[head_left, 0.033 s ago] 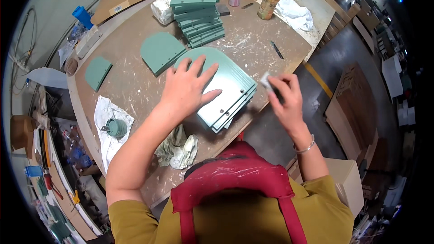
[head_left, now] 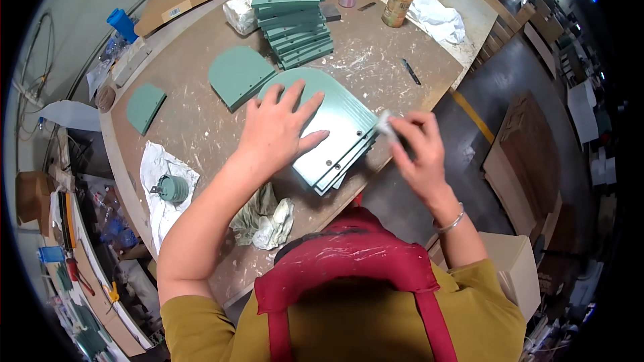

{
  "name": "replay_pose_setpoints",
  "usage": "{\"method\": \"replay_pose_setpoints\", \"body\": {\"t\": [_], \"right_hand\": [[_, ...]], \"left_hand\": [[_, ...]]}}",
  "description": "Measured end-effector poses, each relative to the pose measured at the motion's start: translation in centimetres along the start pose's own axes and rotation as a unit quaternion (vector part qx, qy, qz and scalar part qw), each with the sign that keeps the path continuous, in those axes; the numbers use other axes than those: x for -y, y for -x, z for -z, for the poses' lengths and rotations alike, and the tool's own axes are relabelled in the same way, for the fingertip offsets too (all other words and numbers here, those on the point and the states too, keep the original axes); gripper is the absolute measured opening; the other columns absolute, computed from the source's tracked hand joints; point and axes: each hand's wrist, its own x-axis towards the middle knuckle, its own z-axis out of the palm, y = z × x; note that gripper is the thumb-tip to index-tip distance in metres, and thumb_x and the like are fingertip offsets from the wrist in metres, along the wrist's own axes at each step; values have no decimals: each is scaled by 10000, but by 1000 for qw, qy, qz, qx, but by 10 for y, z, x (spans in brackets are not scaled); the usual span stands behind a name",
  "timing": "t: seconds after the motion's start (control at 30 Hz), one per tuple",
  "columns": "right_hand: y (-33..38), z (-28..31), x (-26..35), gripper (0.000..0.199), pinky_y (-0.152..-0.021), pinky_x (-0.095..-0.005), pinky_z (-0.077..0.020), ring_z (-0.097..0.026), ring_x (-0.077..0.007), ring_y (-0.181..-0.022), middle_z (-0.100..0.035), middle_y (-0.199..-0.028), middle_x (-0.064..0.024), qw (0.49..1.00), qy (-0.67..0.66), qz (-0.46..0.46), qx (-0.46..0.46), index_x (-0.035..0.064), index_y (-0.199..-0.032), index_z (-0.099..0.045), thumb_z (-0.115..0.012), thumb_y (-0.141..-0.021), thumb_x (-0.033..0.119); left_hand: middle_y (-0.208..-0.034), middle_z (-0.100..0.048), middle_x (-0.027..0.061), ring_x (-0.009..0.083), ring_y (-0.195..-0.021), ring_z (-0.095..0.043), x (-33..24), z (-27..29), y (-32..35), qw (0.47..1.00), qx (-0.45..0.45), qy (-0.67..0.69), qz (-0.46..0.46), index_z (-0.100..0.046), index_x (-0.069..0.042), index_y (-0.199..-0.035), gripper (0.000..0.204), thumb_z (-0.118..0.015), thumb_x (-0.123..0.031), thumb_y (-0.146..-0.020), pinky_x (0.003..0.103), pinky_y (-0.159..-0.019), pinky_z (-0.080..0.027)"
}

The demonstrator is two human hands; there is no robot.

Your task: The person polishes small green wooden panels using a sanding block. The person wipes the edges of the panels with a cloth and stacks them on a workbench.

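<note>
While the left hand point(head_left: 280, 131) is pressing spread flat on the green panels point(head_left: 339, 135) at the bench point(head_left: 201, 127) edge, steadying them, the right hand point(head_left: 417, 149) is pinching a white pad point(head_left: 384, 123) against their corner.

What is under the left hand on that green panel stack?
The left hand lies flat on the top green panel. Stepped edges of several more panels show beneath it, resting on the workbench. The palm hides the panel surface under it.
</note>
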Motion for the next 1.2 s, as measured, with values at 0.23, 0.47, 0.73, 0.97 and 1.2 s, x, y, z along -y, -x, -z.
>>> {"method": "replay_pose_setpoints", "body": {"t": [0.23, 0.47, 0.73, 0.97, 1.2], "right_hand": [[3, -8, 23, 312, -864, -272, -505, -595, -110, -1026, -651, -1138, -36, 782, -513, -353, 0, 2, -1288, -609, -614, -1005, 132], [-4, 1, 14, 290, -834, -243, -483, -582, -89, -975, -632, -1128, -30, 889, -376, -260, -14, 1, -1262, -620, -626, -987, 95], [-63, -41, 51, 303, -858, -258, -484, -589, -104, -1022, -650, -1161, -32, 791, -550, -263, 59, 29, -1258, -616, -619, -990, 171], [-63, -83, 41, 305, -936, -333, -488, -623, -149, -1058, -661, -1179, -75, 666, -674, -317, 46, 6, -1255, -589, -592, -997, 170], [-70, -77, 34, 317, -956, -352, -511, -629, -171, -1088, -653, -1188, -87, 617, -709, -337, 54, -7, -1258, -581, -583, -992, 164]], "left_hand": [[-1449, -498, 121, 361, -1262, -493, -1, 1, -3, 1000, -22, -7, -2, -556, -202, -1405, 601, -654, -491, -887, 511, -964, -444], [-1295, -599, 178, 367, -1129, -589, 40, 18, 34, 964, -158, 204, 69, -654, -66, -1203, 396, -695, -306, -891, 462, -903, -491], [-1283, -574, 175, 404, -1173, -529, -40, -80, 208, 992, 35, 55, 109, -642, -46, -1152, 349, -708, -218, -856, 483, -971, -453], [-1292, -557, 189, 420, -1155, -537, -21, -14, 121, 884, -172, 354, 253, -610, 4, -1194, 380, -685, -152, -856, 473, -999, -435], [-1502, -475, 109, 380, -1345, -451, -23, -35, 79, 964, -161, 203, 61, -625, -38, -1287, 496, -725, -259, -855, 458, -1096, -404]]}}
